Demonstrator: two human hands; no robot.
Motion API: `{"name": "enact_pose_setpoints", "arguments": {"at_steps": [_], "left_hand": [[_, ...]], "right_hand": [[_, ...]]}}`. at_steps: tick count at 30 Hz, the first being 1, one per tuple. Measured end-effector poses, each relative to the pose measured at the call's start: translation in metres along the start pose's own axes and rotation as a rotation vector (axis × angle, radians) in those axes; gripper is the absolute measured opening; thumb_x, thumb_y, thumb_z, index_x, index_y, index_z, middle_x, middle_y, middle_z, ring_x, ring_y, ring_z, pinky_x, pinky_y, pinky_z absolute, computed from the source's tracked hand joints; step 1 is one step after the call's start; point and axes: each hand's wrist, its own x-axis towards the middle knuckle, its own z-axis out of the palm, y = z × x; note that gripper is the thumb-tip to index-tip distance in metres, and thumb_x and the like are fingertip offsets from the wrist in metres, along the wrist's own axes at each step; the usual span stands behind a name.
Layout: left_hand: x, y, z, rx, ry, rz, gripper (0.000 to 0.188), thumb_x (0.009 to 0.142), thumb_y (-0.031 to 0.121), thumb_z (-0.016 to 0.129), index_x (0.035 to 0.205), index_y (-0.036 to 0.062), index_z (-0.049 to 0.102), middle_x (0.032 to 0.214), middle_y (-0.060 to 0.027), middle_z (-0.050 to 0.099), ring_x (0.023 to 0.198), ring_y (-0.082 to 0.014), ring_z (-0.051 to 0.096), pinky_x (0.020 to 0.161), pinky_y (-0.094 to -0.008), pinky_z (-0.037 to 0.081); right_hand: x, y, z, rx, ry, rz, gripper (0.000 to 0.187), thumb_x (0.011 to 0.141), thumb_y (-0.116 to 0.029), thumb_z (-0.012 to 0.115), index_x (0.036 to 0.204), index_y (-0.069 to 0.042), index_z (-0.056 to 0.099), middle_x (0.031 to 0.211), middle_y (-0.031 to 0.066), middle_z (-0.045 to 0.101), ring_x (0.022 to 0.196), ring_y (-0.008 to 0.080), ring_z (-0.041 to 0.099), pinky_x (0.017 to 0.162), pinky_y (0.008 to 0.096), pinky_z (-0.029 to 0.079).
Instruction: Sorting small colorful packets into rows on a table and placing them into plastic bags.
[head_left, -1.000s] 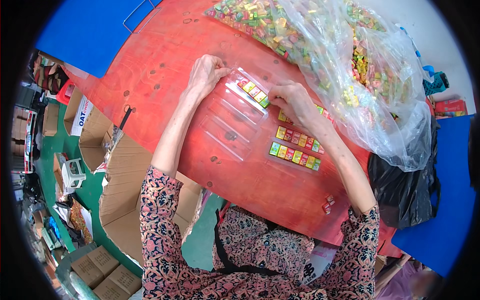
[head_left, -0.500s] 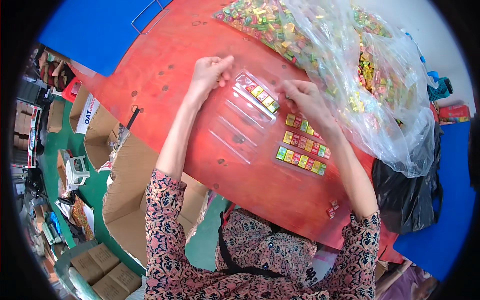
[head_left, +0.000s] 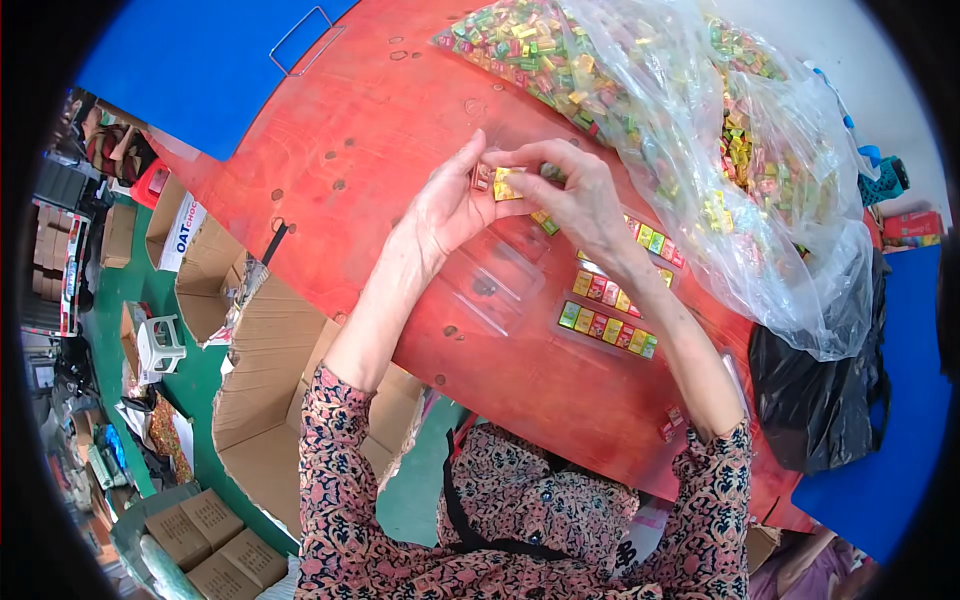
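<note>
My left hand (head_left: 450, 205) is turned palm up over the red table, its fingers curled around small coloured wrapped blocks, a red block (head_left: 482, 177) among them. From the right, my right hand (head_left: 575, 195) pinches a yellow block (head_left: 508, 184) against the left fingers. Under and below the hands lies a clear plastic tray (head_left: 490, 285) with long slots; green and yellow blocks (head_left: 545, 222) show in its upper part. To its right, a second clear tray holds rows of red, yellow and green blocks (head_left: 607, 328), partly hidden by my right forearm.
A large clear bag (head_left: 560, 70) full of similar blocks spreads over the table's far right. A few red blocks (head_left: 673, 422) lie near the front edge. A black plastic bag (head_left: 815, 400) hangs at the right edge. An open cardboard box (head_left: 265, 380) stands at the left.
My hands have come together above the tray, the left moving right and turning palm up. Blocks now show between them. The view has shifted slightly.
</note>
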Motion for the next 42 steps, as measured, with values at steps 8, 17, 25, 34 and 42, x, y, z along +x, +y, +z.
{"name": "enact_pose_setpoints", "arguments": {"at_steps": [8, 17, 25, 34, 42], "left_hand": [[-0.005, 0.002, 0.008, -0.093, -0.054, -0.019, 0.061, 0.102, 0.041, 0.032, 0.112, -0.0152, 0.052, 0.106, -0.0214, 0.062, 0.097, -0.03, 0.061, 0.091, -0.0463, 0.052], [-0.017, 0.019, 0.021, 0.29, 0.396, 0.211, 0.035, 0.096, 0.01, 0.042, 0.116, -0.0172, 0.048, 0.12, -0.0373, 0.051, 0.112, -0.0467, 0.054, 0.096, -0.0486, 0.05], [-0.022, 0.025, 0.016, 0.263, 0.376, 0.209, 0.034, 0.094, 0.006, 0.041, 0.118, -0.0168, 0.044, 0.121, -0.0381, 0.05, 0.111, -0.0473, 0.055, 0.094, -0.0487, 0.051], [-0.029, 0.032, 0.014, 0.183, 0.449, 0.293, 0.036, 0.096, 0.008, 0.038, 0.121, -0.0173, 0.041, 0.125, -0.0379, 0.046, 0.114, -0.0478, 0.052, 0.096, -0.0504, 0.049], [-0.027, 0.029, 0.017, 0.188, 0.459, 0.291, 0.042, 0.098, 0.011, 0.029, 0.13, -0.0167, 0.034, 0.135, -0.037, 0.037, 0.123, -0.0486, 0.043, 0.102, -0.0509, 0.044]], "right_hand": [[0.001, -0.007, 0.005, -0.287, -0.098, -0.319, 0.029, 0.077, -0.005, 0.069, 0.106, -0.007, 0.068, 0.075, 0.0041, 0.053, 0.069, 0.0151, 0.052, 0.063, 0.0301, 0.043], [0.025, 0.03, -0.022, -0.044, -0.043, 0.097, 0.017, 0.086, -0.015, 0.066, 0.091, 0.001, 0.064, 0.079, -0.0006, 0.063, 0.07, 0.0052, 0.055, 0.061, 0.0225, 0.044], [0.031, 0.032, -0.008, -0.174, -0.116, 0.059, 0.014, 0.082, -0.01, 0.065, 0.087, 0.003, 0.062, 0.078, 0.0065, 0.063, 0.074, 0.0113, 0.057, 0.069, 0.0286, 0.045], [0.044, 0.059, 0.017, -0.415, -0.15, -0.324, 0.011, 0.078, -0.004, 0.067, 0.088, -0.001, 0.063, 0.081, 0.013, 0.058, 0.078, 0.0298, 0.058, 0.069, 0.0381, 0.045], [0.043, 0.062, 0.02, -0.441, -0.154, -0.312, 0.011, 0.075, -0.003, 0.068, 0.086, -0.003, 0.066, 0.079, 0.0126, 0.055, 0.077, 0.0305, 0.057, 0.067, 0.0387, 0.043]]}}
